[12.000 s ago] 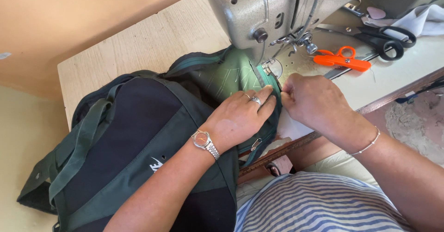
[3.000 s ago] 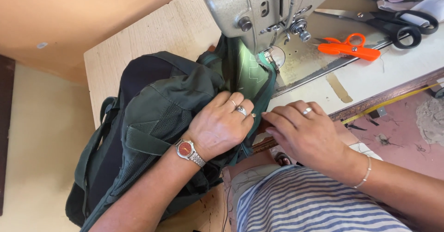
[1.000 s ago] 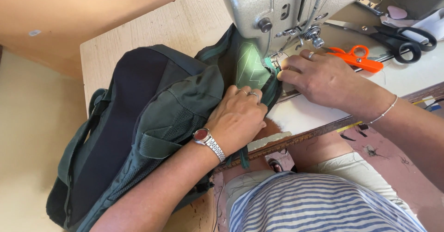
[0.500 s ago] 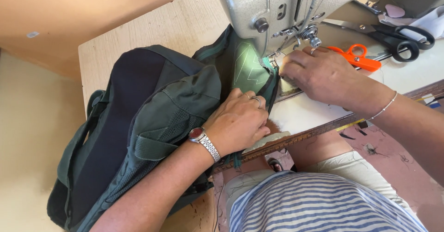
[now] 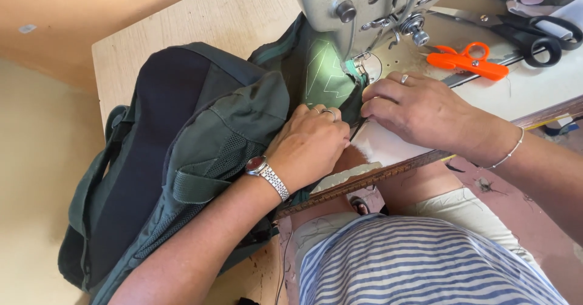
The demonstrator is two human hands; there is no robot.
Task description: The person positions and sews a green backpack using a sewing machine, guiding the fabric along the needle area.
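The dark green backpack (image 5: 182, 159) lies across the left part of the wooden tabletop (image 5: 231, 19), its lower end hanging over the near edge and its upper end pushed under the head of the sewing machine (image 5: 364, 1). Nearest the camera is a striped shirt (image 5: 413, 262) at the bottom of the view. The left hand (image 5: 310, 144), with a metal wristwatch (image 5: 267, 174) on its wrist, lies palm-down on the backpack's upper fabric; its fingers (image 5: 325, 113) are curled and press the material down rather than pinching it, a ring on one of them. Just beside it, the right hand (image 5: 419, 107) rests on the tabletop at the fabric edge, fingers (image 5: 379, 92) bent and close together, the tips touching the green material near the needle area; whether they grip a fold cannot be determined. A thin bracelet (image 5: 513, 150) circles the right wrist. A mesh side pocket and a webbing strap (image 5: 194, 189) face upward on the backpack. Farther back, a lighter green panel (image 5: 322, 68) with pale stitch lines lies under the machine head. Beyond the right hand, orange thread snips (image 5: 467, 61) lie on the machine bed, with black-handled scissors (image 5: 534, 34) farther right.
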